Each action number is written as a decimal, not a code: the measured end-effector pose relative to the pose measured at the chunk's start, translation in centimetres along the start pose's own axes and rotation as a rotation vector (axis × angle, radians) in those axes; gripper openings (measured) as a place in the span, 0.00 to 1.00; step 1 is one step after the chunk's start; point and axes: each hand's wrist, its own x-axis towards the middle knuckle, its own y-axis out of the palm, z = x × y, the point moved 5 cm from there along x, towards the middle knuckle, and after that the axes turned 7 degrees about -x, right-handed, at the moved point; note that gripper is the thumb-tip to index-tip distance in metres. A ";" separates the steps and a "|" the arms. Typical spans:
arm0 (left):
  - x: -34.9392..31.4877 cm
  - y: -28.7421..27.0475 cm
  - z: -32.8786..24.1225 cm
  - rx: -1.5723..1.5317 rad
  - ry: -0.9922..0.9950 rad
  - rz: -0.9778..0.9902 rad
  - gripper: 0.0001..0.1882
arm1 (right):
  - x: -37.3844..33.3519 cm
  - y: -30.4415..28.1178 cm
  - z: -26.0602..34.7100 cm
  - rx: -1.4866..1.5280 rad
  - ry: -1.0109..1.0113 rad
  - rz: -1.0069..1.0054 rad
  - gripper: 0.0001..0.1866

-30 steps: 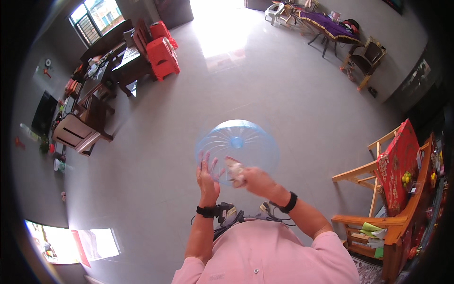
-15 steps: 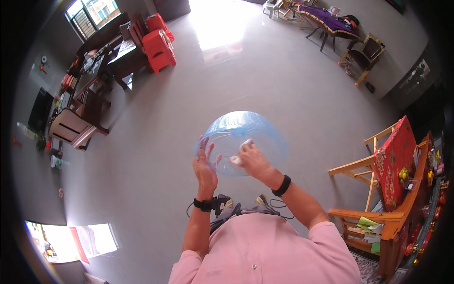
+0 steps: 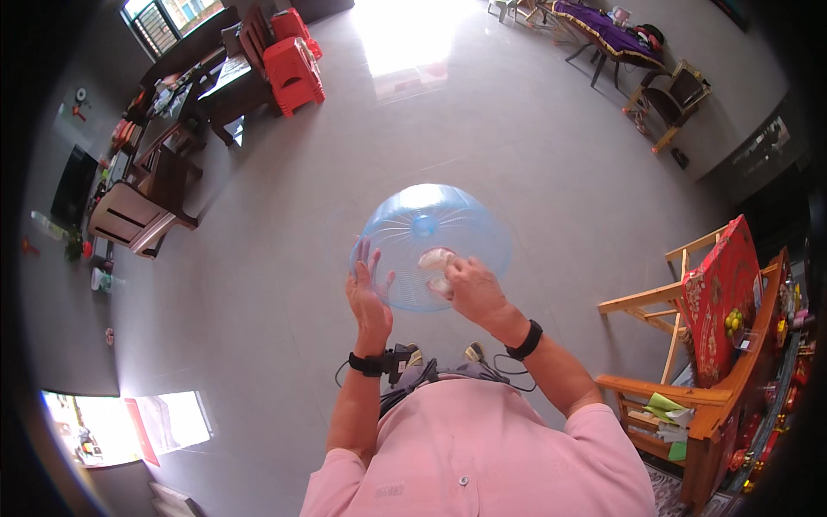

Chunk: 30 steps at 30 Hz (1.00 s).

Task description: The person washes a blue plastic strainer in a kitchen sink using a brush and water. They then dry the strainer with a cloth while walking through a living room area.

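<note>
The person stands on a grey tiled floor (image 3: 258,284) and holds a translucent blue dome-shaped cover (image 3: 431,244) out in front of the chest, well above that floor. The cover is turned so that its hollow side faces the person, and its round central hub points away.

The left hand (image 3: 369,293) sits at the cover's left rim. Its palm is flat and its fingers are spread, not curled, so its grip is open; it appears to prop the rim from the side rather than clasp it, which would keep the light cover from swinging. Whether the fingertips truly press the plastic cannot be told for certain.

The right hand (image 3: 469,289) is at the cover's lower right part, with its fingers closed around a small pale wad, likely a cloth (image 3: 435,261), pressed against the cover's inner face. That grip is shut on the wad, and the placement suits rubbing the inside surface while the other hand steadies the cover.

Both wrists carry black bands. Far beyond the cover, toward the upper left, stand red plastic stools (image 3: 293,60) beside a dark wooden counter (image 3: 228,82). To the cover's right stands a wooden chair (image 3: 689,345) with a red panel leaning on it.
</note>
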 end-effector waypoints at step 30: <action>-2.1 2.2 2.0 -0.151 -0.291 0.114 0.34 | 2.4 4.5 -0.8 0.279 -0.102 -0.026 0.18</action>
